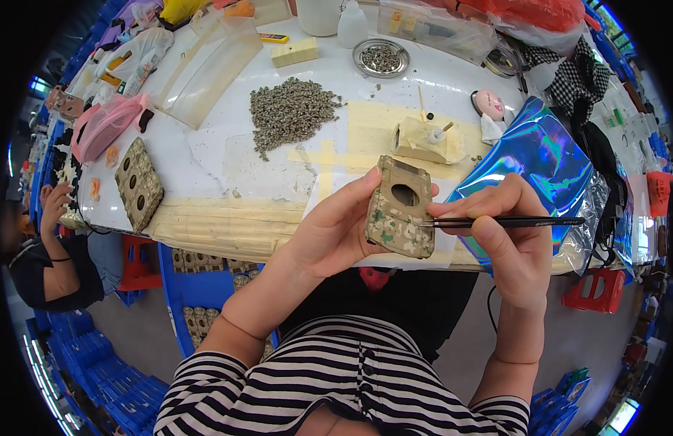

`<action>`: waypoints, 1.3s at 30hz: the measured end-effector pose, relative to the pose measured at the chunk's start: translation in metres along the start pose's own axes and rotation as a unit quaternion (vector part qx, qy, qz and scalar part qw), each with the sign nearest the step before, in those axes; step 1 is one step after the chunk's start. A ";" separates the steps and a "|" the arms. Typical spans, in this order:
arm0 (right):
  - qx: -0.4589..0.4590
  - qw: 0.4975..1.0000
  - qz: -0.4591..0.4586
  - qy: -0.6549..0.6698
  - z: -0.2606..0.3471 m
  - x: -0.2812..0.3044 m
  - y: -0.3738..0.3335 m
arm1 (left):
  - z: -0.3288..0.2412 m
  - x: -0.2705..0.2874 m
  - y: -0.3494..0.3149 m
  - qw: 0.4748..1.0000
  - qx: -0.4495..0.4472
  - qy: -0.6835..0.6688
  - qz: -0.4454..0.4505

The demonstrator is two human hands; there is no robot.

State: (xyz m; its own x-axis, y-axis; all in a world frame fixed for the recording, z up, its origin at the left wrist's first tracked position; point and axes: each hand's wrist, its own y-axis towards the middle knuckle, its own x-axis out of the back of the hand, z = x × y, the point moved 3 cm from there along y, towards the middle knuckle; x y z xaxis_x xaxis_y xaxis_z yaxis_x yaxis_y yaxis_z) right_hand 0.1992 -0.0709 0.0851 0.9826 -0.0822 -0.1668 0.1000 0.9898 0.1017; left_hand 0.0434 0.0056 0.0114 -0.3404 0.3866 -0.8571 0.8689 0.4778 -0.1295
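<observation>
My left hand (pixel 340 225) grips a camouflage-patterned plastic housing (pixel 400 236), tilted, with a large round hole in its face. In my right hand (pixel 518 247) is a pair of slim black tweezers (pixel 525 221), pinched between thumb and fingers. Their fine tips meet the housing's face just below the hole; whether they hold anything is too small to tell. Beyond the housing stands a tape-covered block (pixel 423 142) with a small white nozzle and thin sticks. A heap of small grey-green parts (pixel 289 112) lies at the table's middle.
Another camouflage housing (pixel 138 185) with several round holes lies at the left. At the back are a metal dish (pixel 381 58) of small parts, a cream block (pixel 294 53) and a white bottle (pixel 352 25). Shiny blue film (pixel 529 171) covers the right. A co-worker's hand (pixel 54 207) shows far left.
</observation>
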 end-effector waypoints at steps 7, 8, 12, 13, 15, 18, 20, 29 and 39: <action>0.039 0.997 -0.028 0.064 0.000 0.005 0.000 | -0.001 0.000 0.000 0.999 -0.002 -0.030 0.014; 0.051 0.995 -0.031 0.074 0.000 0.009 0.000 | -0.002 0.000 0.000 0.999 -0.005 -0.034 0.015; 0.112 0.986 -0.117 -0.044 0.002 0.021 0.005 | -0.002 0.002 0.000 0.997 -0.010 -0.072 0.026; 0.130 0.967 -0.165 -0.141 0.001 0.024 0.006 | -0.002 0.002 0.000 0.996 -0.008 -0.087 0.029; 0.143 0.922 -0.225 -0.281 -0.001 0.028 0.010 | -0.003 0.001 0.000 0.993 -0.007 -0.112 0.026; 0.210 0.814 -0.217 -0.497 -0.004 0.022 0.028 | -0.004 0.000 -0.001 0.990 -0.008 -0.139 0.024; 0.229 0.793 -0.207 -0.525 -0.009 0.019 0.039 | -0.006 -0.003 -0.001 0.989 -0.007 -0.150 0.014; 0.219 0.788 -0.165 -0.552 -0.023 0.016 0.060 | -0.008 -0.002 -0.003 0.982 -0.001 -0.188 0.006; 0.233 0.817 -0.233 -0.474 -0.006 0.027 0.048 | -0.008 -0.001 -0.004 0.985 -0.009 -0.170 0.020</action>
State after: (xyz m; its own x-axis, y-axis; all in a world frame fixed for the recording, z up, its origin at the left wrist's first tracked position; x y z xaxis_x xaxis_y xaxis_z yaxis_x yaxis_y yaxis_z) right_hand 0.2294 -0.0253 0.0796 0.4786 -0.7093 0.5175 0.3298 0.6915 0.6427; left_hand 0.0374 0.0101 0.0168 -0.1625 0.1203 -0.9794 0.8719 0.4821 -0.0854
